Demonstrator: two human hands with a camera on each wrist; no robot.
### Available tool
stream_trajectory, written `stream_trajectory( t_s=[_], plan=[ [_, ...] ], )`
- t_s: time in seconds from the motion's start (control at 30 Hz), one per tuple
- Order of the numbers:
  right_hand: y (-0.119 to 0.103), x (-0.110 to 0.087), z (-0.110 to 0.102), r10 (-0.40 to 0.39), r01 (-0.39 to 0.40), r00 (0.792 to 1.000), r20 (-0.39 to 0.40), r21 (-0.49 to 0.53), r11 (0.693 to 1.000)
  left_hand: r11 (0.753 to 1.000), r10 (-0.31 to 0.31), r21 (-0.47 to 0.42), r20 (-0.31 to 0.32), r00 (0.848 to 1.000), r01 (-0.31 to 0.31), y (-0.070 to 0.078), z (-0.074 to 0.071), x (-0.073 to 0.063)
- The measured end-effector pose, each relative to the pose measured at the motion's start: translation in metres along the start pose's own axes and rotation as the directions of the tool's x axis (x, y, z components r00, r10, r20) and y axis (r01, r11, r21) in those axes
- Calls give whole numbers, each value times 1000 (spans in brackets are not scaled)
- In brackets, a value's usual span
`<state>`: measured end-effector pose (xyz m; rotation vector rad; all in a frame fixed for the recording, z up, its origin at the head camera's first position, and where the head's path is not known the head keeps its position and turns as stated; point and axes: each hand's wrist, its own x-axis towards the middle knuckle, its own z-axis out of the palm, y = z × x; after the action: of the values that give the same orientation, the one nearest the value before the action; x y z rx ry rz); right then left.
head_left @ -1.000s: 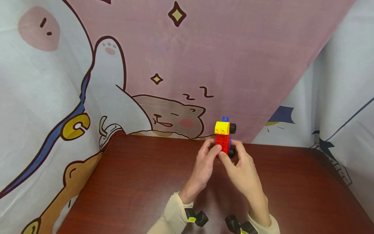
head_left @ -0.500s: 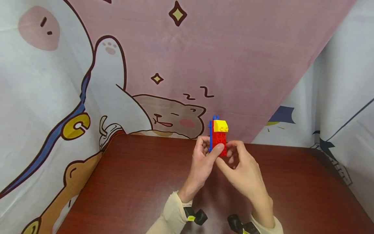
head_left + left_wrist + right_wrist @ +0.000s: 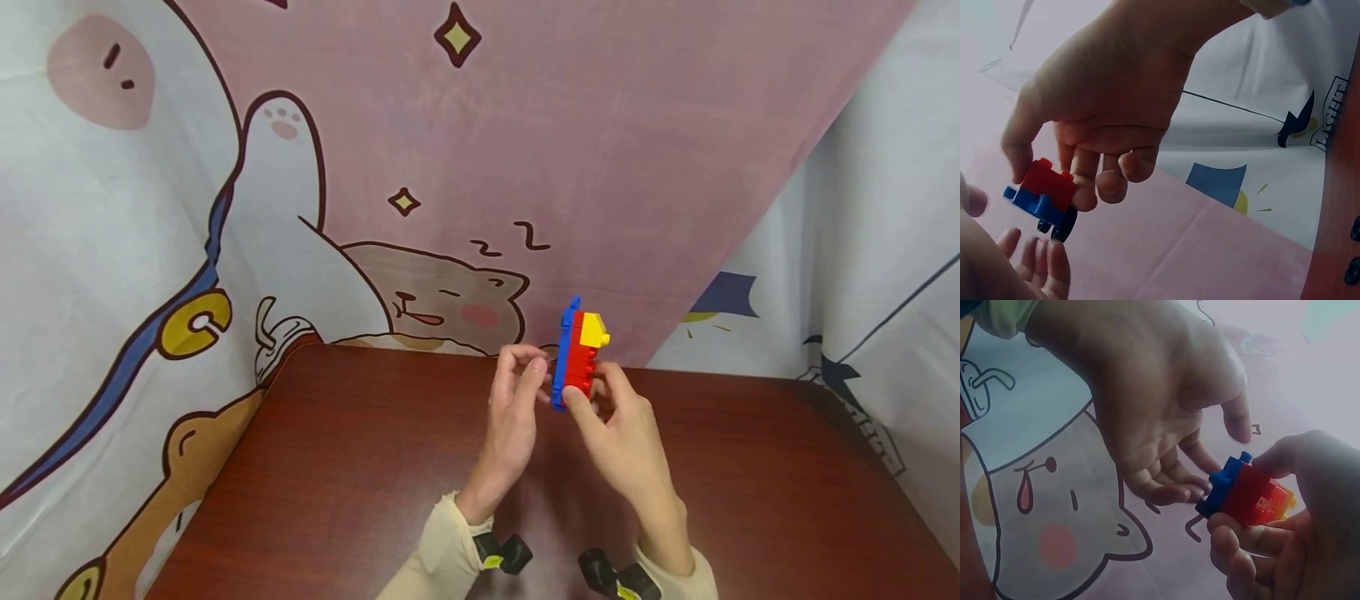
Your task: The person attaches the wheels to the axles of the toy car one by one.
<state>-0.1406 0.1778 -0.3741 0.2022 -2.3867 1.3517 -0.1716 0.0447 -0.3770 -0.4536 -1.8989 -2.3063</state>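
Observation:
A toy brick car (image 3: 581,354) stands on end in the air, with a blue base, red bricks and a yellow sloped brick at its upper end. My right hand (image 3: 628,442) pinches its lower part between thumb and fingers. Dark wheels (image 3: 1065,225) show on the car in the left wrist view. To the left, my left hand (image 3: 512,421) has its fingers spread loosely beside the blue base (image 3: 1219,487). In the right wrist view its fingertips come close to that base; whether they touch, I cannot tell.
Below the hands lies a dark red-brown wooden table (image 3: 360,467). Printed cloth (image 3: 637,167) hangs behind it and along both sides. Dark round pieces (image 3: 1354,270) show at the right edge of the left wrist view. Each wrist wears a black camera (image 3: 502,554).
The car has turned about its long axis, first bringing the blue base to the left, then more of it into view. The left thumb has come off the red bricks; the right hand now grips them.

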Motion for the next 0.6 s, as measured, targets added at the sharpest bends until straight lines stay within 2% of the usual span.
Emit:
stream_trajectory(
  t_s=[0.13, 0.23, 0.3, 0.5, 0.6],
  plan=[
    [-2, 0, -2, 65, -71, 996, 60, 107, 992, 998, -66, 11, 62, 996, 65, 2, -4, 0],
    [-1, 0, -3, 61, -76, 994, 94, 160, 984, 993, -120, -2, 135, 984, 122, 3, -5, 2],
    [-1, 0, -4, 53, -71, 993, 108, 177, 982, 989, -145, -11, 158, 977, 149, 3, -5, 2],
    [1, 2, -7, 43, -65, 990, 137, 155, 986, 989, -132, -47, 144, 981, 140, 1, -4, 4],
    [8, 4, -13, 40, -55, 993, 110, 132, 990, 989, -117, -72, 131, 984, 127, -1, -4, 5]
  ],
)
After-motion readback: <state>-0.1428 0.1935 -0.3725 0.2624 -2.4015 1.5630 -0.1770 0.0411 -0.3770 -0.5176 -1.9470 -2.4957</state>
